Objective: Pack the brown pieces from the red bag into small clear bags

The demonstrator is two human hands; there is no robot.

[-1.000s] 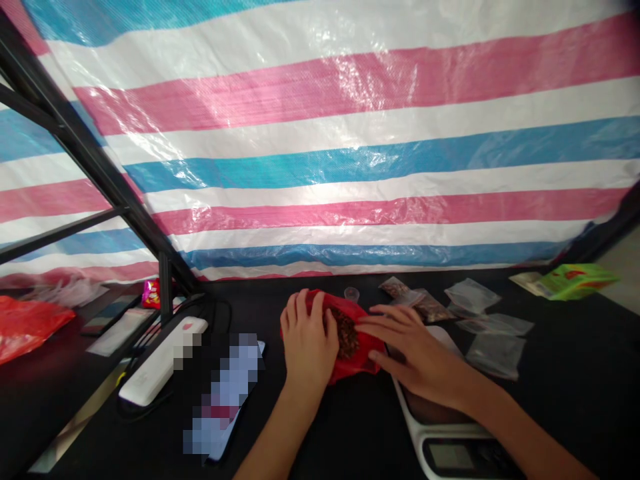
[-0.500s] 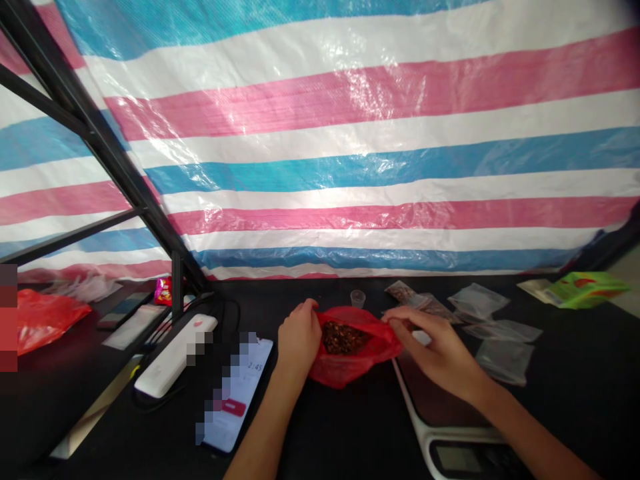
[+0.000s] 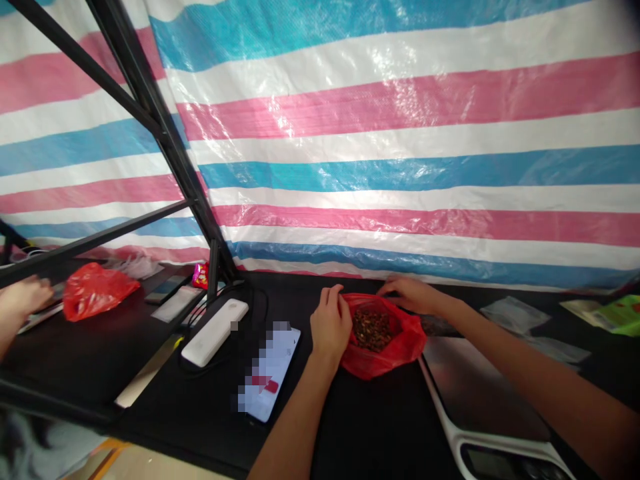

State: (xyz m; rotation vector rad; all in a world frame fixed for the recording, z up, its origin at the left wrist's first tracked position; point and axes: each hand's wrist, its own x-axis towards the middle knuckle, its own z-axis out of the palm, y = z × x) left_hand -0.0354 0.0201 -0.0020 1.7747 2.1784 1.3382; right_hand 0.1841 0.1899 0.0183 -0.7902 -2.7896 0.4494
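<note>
My left hand is closed on the left rim of a red plastic bag. The bag stands with its mouth spread, and small brown dried pieces fill the inside. Just behind the bag's far right rim is my right hand, its fingers curled and pointing left. What those fingers hold, if anything, is hidden. Below my right forearm lies a digital scale with a dark flat top, right beside the bag. Part of a small packet shows between the bag and my right wrist.
Left of my arm lie a phone and a white power bank with cables. Clear bags and a green packet are at right. Another person's hand is near a red bag beyond the black frame.
My right hand has left the bag's right rim and moved to behind it. The view has turned left, bringing in another person's hand. The small clear cup behind the bag no longer shows.
</note>
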